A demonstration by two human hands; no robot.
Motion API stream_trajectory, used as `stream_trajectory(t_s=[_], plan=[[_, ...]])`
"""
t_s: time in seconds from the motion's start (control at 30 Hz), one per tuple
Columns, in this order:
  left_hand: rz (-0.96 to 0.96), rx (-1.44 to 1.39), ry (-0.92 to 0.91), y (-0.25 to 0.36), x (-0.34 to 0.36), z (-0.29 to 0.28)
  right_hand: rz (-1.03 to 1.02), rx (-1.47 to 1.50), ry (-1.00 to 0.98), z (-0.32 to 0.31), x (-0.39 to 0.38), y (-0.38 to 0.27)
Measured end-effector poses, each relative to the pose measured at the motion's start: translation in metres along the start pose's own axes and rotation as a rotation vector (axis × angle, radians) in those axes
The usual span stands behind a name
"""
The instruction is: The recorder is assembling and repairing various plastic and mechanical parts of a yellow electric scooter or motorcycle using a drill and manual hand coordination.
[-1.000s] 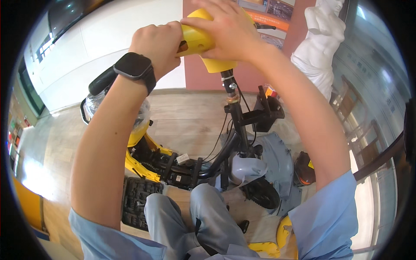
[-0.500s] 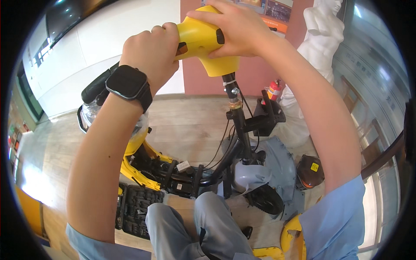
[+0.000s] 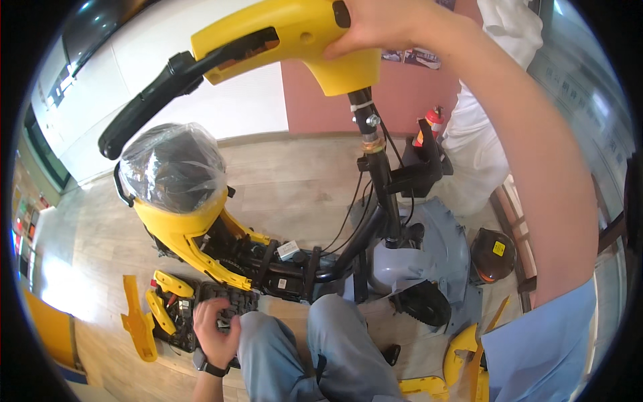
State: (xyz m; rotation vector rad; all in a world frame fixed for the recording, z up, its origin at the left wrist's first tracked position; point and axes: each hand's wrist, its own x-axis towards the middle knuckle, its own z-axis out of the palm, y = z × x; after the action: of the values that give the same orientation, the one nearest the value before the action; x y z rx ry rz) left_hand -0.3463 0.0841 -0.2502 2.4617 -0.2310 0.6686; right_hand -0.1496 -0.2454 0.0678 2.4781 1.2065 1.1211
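Observation:
My right hand grips the right side of a yellow handlebar cover, its thumb on the near face. Part of that hand is cut off at the top edge. A black handlebar grip with a lever sticks out to the left from the cover's slot. Below the cover, a black steering column with a clamp and bolts runs down to the scooter frame. By my left knee, my left hand is over a black tool case, its thumb apart from the loosely bent fingers; nothing shows in it.
A plastic-wrapped seat sits on the scooter's yellow rear body. Yellow panels lie beside the tool case, others at lower right. Grey-blue panels surround the front wheel. A fire extinguisher and white statue stand beyond.
My left hand has let go of the handlebar cover and dropped to the tool case. My right hand stays on the cover. The handlebar grip and wrapped seat are now uncovered.

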Motion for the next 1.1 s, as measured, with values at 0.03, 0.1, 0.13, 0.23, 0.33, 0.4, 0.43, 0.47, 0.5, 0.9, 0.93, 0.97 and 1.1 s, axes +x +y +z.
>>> stream_trajectory(t_s=[0.03,0.1,0.13,0.23,0.33,0.4,0.43,0.47,0.5,0.9,0.93,0.97,1.1], plan=[[-0.208,-0.164,-0.03,-0.027,-0.021,0.02,0.009,-0.052,-0.034,-0.017,-0.004,0.003],[-0.494,-0.255,-0.027,-0.096,-0.089,0.049,-0.014,-0.081,0.023,0.001,-0.002,0.018],[-0.517,-0.158,-0.092,-0.116,-0.117,0.057,-0.059,-0.104,0.08,0.016,-0.002,0.03],[-0.694,-0.041,-0.386,-0.176,-0.221,0.077,-0.035,-0.114,0.051,0.013,-0.003,0.021],[-0.656,-0.009,-0.454,-0.207,-0.303,0.099,-0.056,-0.135,0.009,0.002,0.011,0.017],[-0.823,0.123,-0.727,-0.199,-0.319,0.084,-0.07,-0.093,0.038,0.015,0.009,0.026],[-0.82,0.115,-0.731,-0.203,-0.316,0.092,-0.086,-0.08,0.043,0.019,0.006,0.03],[-0.81,0.109,-0.737,-0.201,-0.318,0.096,-0.089,-0.084,0.036,0.02,0.005,0.033],[-0.8,0.102,-0.736,-0.202,-0.317,0.099,-0.086,-0.092,0.031,0.017,0.006,0.031],[-0.721,0.099,-0.727,-0.215,-0.3,0.135,-0.101,-0.119,0.037,0.011,0.011,0.03],[-0.685,0.07,-0.737,-0.215,-0.291,0.156,-0.092,-0.157,-0.001,-0.001,0.009,0.03],[-0.647,0.039,-0.748,-0.215,-0.279,0.179,-0.095,-0.194,-0.026,-0.014,0.008,0.03],[-0.692,0.104,-0.728,-0.235,-0.287,0.17,-0.095,-0.138,0.085,0.019,0.008,0.027]])
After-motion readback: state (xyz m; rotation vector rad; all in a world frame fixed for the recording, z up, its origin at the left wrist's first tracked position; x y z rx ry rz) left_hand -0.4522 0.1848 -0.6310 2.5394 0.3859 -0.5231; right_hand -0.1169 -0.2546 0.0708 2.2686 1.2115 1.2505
